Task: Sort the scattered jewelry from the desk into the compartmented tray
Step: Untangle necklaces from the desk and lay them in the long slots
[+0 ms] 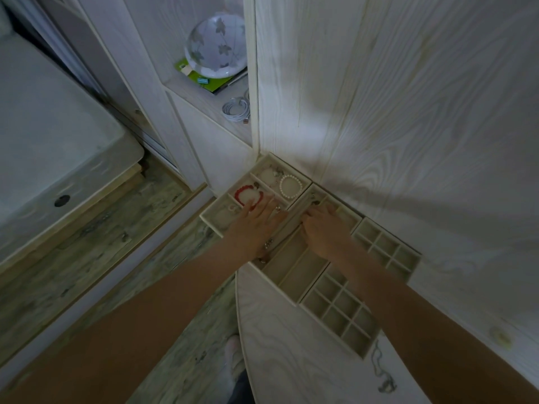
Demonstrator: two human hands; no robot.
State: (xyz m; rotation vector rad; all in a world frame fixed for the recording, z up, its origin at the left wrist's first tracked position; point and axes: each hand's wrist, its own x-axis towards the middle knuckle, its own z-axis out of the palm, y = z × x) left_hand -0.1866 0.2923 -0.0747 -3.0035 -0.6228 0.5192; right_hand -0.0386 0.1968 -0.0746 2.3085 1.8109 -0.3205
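Beige compartmented trays [294, 268] lie together on the white desk corner. The far tray holds a red bead bracelet [243, 191] and a white pearl bracelet [290, 185] in separate compartments. My left hand [256, 221] lies flat over that tray, fingers straight, fingertips touching the red bracelet's compartment. My right hand [325, 228] rests on the middle tray with fingers reaching toward small dark pieces [315, 202]; what its fingertips touch is hidden. A thin chain necklace [380, 371] lies loose on the desk near the front.
Grid trays [341, 312] with several small empty cells sit at the right and front. A wall shelf holds a glass globe [217, 46], a green booklet and a coiled white cable [236, 109]. The wood wall panel stands right behind the trays. A bed sits left.
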